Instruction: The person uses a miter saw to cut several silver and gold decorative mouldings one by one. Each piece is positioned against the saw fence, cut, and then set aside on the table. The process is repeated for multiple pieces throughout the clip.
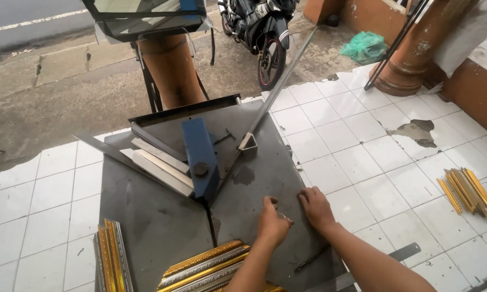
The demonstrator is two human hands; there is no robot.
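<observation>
Grey metal work plate of a frame-mitre jig, set on a white tiled floor; both hands rest on its near right part. Left hand: curled over, fingers drawn together with the knuckles up, fingertips pressed to the plate; whether anything small lies pinched beneath them cannot be told. Right hand: just beside the left, fingers close together and bent, tips touching the plate near its right edge, clamped on nothing visible. Blue metal bar: lies at the plate's centre, ending at the V-shaped slot, with a dark bolt on its near end. Pale moulding offcuts: stacked aslant left of the blue bar. Angled metal rail: runs from the plate's centre up to the right. Gold-and-silver frame mouldings: at the plate's near edge, just left of the left forearm; more gold strips lie well apart on the tiles to the right. Motorcycle: parked beyond.
</observation>
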